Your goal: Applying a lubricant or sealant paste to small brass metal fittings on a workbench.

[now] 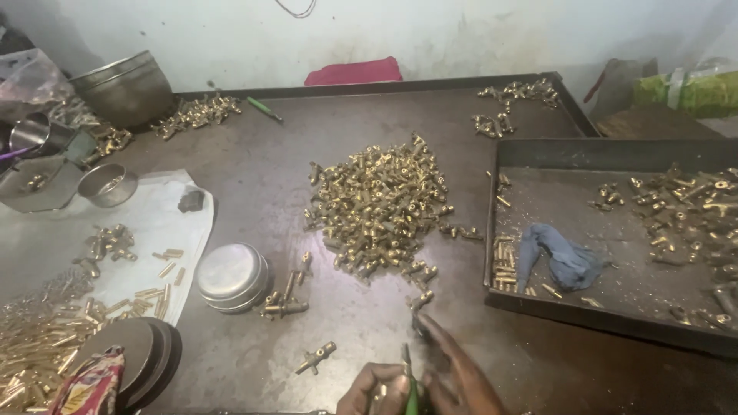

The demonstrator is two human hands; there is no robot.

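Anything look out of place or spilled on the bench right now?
Nothing looks damaged. Brass fittings are scattered loosely beyond the central pile, with one lone fitting lying apart near the left hand. A crumpled blue rag sits among parts in the dark tray. The right hand is motion-blurred.

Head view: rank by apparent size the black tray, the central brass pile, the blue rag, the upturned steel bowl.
1. Black tray, largest.
2. Brass pile.
3 and 4. Blue rag and upturned steel bowl look about alike; not ranked.
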